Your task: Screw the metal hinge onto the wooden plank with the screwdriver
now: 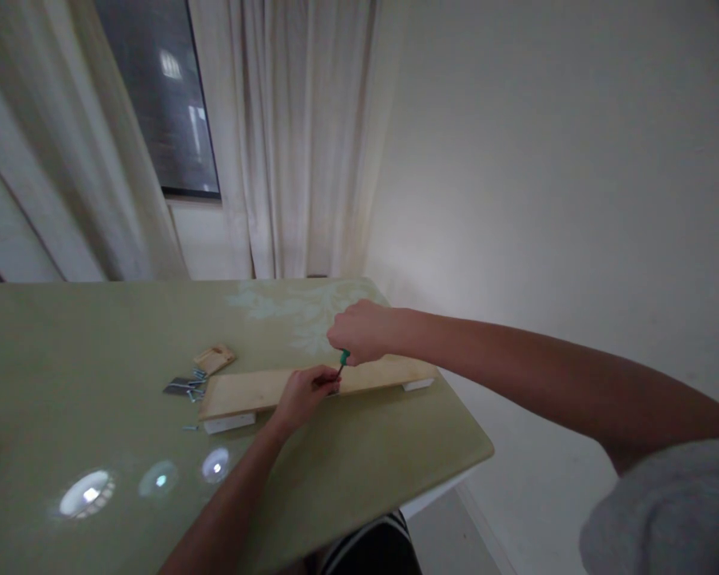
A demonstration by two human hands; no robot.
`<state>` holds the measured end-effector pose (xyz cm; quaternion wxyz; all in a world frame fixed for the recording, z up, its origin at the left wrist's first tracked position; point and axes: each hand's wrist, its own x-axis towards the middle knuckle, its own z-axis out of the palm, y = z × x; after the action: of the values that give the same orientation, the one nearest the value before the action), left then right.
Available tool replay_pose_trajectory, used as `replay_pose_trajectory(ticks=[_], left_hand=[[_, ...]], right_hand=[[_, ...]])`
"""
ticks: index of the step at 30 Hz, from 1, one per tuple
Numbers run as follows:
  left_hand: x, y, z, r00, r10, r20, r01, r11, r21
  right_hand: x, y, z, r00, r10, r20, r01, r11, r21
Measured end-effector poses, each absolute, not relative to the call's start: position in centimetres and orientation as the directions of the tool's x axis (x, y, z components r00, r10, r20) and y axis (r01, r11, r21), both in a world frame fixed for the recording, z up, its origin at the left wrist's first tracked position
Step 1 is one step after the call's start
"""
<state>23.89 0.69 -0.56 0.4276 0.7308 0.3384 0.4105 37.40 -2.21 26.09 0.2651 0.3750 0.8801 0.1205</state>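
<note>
A long pale wooden board (245, 393) lies on white blocks (230, 422) on the table. My right hand (359, 331) is wrapped round the green handle of a screwdriver (343, 358), above the board's middle. Its shaft slants down toward the board's near edge. At the foot of the shaft, the fingers of my left hand (311, 390) are pinched together. What they hold, if anything, is too small and partly hidden to make out.
Left of the board lie several loose screws (196, 385), a dark flat piece (178, 386) and a small wooden piece (215, 358). The glossy green table (96, 335) ends at a rounded right corner. Curtains (287, 144) hang behind it.
</note>
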Motion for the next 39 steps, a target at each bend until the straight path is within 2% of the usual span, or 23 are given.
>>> replay_pose_trajectory(ticks=[9, 17, 30, 37, 39], left_hand=[[23.8, 0.5, 0.1, 0.468, 0.828, 0.308, 0.178, -0.430, 0.885], [24.0, 0.3, 0.6, 0.515, 0.791, 0.329, 0.303, -0.528, 0.794], [24.5, -0.5, -0.1, 0.514, 0.683, 0.519, 0.559, -0.725, 0.402], [24.7, -0.1, -0.9, 0.516, 0.634, 0.576, 0.599, -0.748, 0.286], [24.8, 0.2, -1.1, 0.505, 0.629, 0.591, 0.610, -0.745, 0.270]], right_hand=[[36.2, -1.2, 26.6, -0.529, 0.710, -0.464, 0.571, 0.703, 0.424], [36.2, -0.4, 26.2, -0.483, 0.722, -0.495, 0.610, 0.683, 0.401], [36.1, 0.8, 25.7, -0.449, 0.718, -0.532, 0.628, 0.677, 0.385], [36.3, 0.4, 25.2, -0.453, 0.725, -0.519, 0.625, 0.673, 0.395], [36.4, 0.3, 25.3, -0.499, 0.704, -0.505, 0.591, 0.703, 0.395]])
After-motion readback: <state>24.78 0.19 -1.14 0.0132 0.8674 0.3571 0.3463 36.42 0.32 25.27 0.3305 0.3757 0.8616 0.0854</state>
